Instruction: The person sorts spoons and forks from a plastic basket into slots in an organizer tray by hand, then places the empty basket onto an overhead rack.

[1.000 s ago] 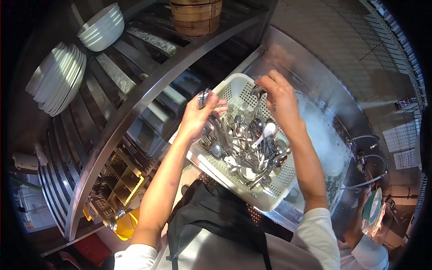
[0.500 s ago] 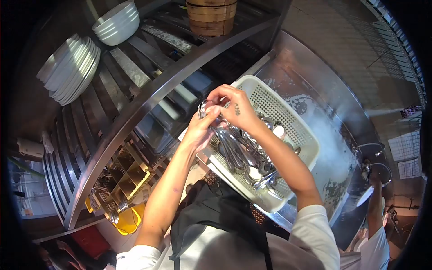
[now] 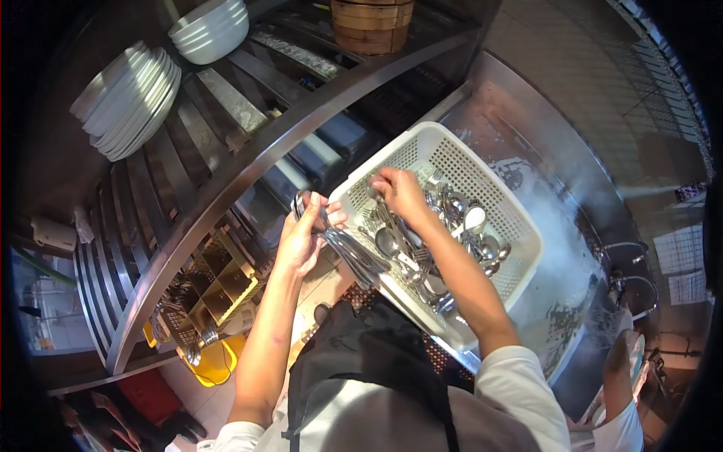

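Note:
My left hand [image 3: 303, 235] holds a bundle of metal spoons [image 3: 350, 252], their bowls up by the thumb and the handles slanting down to the right. The bundle is beside the left rim of a white perforated basket [image 3: 520, 218]. Inside the basket lies a pile of metal cutlery with a white spoon [image 3: 474, 218] on it. My right hand [image 3: 401, 195] is over the basket's left part, fingers pinched on a piece of cutlery [image 3: 374, 184] that is mostly hidden.
Stacked plates [image 3: 135, 98], white bowls [image 3: 211, 32] and a bamboo steamer [image 3: 370, 26] stand on a slatted metal shelf. Below is a yellow cutlery rack [image 3: 218, 290]. Foamy water fills the sink [image 3: 561, 248] at right. Another person's arm [image 3: 619, 369] shows at lower right.
My right hand went to the bundle in my left hand, then moved back over the basket. My left hand, with the spoons, has shifted left and down, clear of the pile.

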Tool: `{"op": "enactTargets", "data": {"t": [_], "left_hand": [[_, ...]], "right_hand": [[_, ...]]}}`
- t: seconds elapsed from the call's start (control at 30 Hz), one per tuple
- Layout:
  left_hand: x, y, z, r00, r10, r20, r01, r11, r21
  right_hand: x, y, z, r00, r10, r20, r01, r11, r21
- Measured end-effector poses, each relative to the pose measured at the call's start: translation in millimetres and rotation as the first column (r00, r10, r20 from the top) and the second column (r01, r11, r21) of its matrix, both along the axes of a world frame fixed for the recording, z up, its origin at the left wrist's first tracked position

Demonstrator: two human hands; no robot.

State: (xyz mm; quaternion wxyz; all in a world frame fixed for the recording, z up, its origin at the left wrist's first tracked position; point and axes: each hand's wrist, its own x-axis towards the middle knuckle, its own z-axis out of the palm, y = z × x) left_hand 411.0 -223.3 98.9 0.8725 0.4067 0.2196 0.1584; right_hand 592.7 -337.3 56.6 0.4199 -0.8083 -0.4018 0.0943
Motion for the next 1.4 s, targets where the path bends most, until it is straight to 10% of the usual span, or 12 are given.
{"op": "enactTargets", "data": {"t": [0.17, 0.3, 0.43, 0.5, 0.57, 0.67, 0.97, 1.1, 1.23, 1.4], "left_hand": [[34.2, -19.1, 15.2, 0.981, -0.176, 0.079, 0.155, 0.963, 0.221], [52.4, -32.1, 8.0, 0.975, -0.221, 0.04, 0.208, 0.956, 0.205], [62.6, -52.8, -5.3, 0.983, -0.179, 0.05, 0.168, 0.97, 0.177], [63.1, -60.9, -6.5, 0.971, -0.232, 0.06, 0.226, 0.97, 0.095], [62.0, -61.4, -11.6, 0.973, -0.225, 0.046, 0.222, 0.974, 0.053], [56.7, -59.4, -8.2, 0.985, -0.171, 0.012, 0.17, 0.985, 0.028], [54.7, -49.5, -2.1, 0.993, -0.114, 0.012, 0.114, 0.993, -0.031], [50.7, -41.3, -2.1, 0.997, -0.081, 0.009, 0.081, 0.996, -0.046], [48.3, -37.3, 0.1, 0.999, -0.037, -0.018, 0.037, 0.999, -0.006], [43.4, -36.0, 0.9, 0.999, -0.05, 0.002, 0.051, 0.998, -0.033]], "right_hand": [[-23.1, -8.5, 70.1, 0.936, 0.218, -0.275, -0.098, 0.916, 0.39], [-43.0, -23.0, 60.2, 0.963, -0.055, 0.264, -0.021, 0.96, 0.279], [-31.1, -57.7, 40.3, 0.982, 0.162, 0.096, -0.177, 0.966, 0.186], [-3.1, -86.9, 32.2, 0.962, 0.162, -0.222, -0.054, 0.903, 0.425], [35.7, -119.3, 9.0, 0.916, -0.348, -0.198, 0.39, 0.889, 0.242], [70.5, -174.5, -27.2, 0.834, -0.549, 0.056, 0.551, 0.834, -0.035], [68.5, -148.2, -64.8, 0.916, -0.259, 0.305, 0.367, 0.847, -0.384], [77.3, -146.1, -51.2, 0.712, -0.52, 0.471, 0.6, 0.8, -0.023], [64.4, -134.0, -43.3, 0.656, -0.174, 0.734, 0.368, 0.923, -0.11], [83.1, -136.6, -85.0, 0.915, 0.016, 0.404, 0.134, 0.93, -0.341]]}}
